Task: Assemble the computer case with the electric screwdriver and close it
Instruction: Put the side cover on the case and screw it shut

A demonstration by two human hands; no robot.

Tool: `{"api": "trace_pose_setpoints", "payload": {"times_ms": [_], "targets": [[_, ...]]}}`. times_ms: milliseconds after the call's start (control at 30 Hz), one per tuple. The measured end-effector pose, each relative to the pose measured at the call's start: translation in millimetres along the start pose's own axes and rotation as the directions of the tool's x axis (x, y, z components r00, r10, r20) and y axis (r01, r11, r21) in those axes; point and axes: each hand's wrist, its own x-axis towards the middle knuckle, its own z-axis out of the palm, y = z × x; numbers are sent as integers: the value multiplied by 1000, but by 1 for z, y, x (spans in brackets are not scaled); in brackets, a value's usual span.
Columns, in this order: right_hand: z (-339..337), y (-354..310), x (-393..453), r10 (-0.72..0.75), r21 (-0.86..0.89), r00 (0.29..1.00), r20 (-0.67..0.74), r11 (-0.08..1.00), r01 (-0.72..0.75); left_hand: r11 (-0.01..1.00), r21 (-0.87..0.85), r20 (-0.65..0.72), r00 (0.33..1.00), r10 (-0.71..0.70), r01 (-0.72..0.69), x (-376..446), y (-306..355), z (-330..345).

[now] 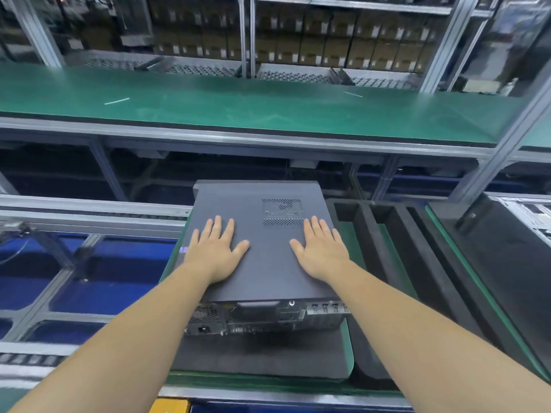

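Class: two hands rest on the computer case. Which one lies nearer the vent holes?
The right hand: its fingertips nearly reach the vent holes; the left hand lies farther away.

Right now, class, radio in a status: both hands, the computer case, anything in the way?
Left hand and right hand open, flat on side panel. Computer case closed, lying on dark pad. Nothing obstructing; screwdriver not in view.

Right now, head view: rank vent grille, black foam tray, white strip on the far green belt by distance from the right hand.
From the right hand, flat on the case's side panel:
1. Vent grille, just beyond its fingertips, on the same panel.
2. Black foam tray, beside the case to its right.
3. White strip, far back on the green belt.
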Motion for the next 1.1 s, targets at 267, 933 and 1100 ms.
{"api": "trace_pose_setpoints", "payload": {"times_ms": [267,933,1100], "targets": [[-16,-5,129,-32,19,997,-71,999,33,997,-30,-101,992,-76,73,114,20,-9],[-13,-7,151,-21,-13,991,-129,1000,20,993,-40,-164,979,-118,113,134,25,-6],[-17,-12,147,50,-12,976,-210,998,-54,989,-59,-225,963,-148,138,134,25,-6]]}}
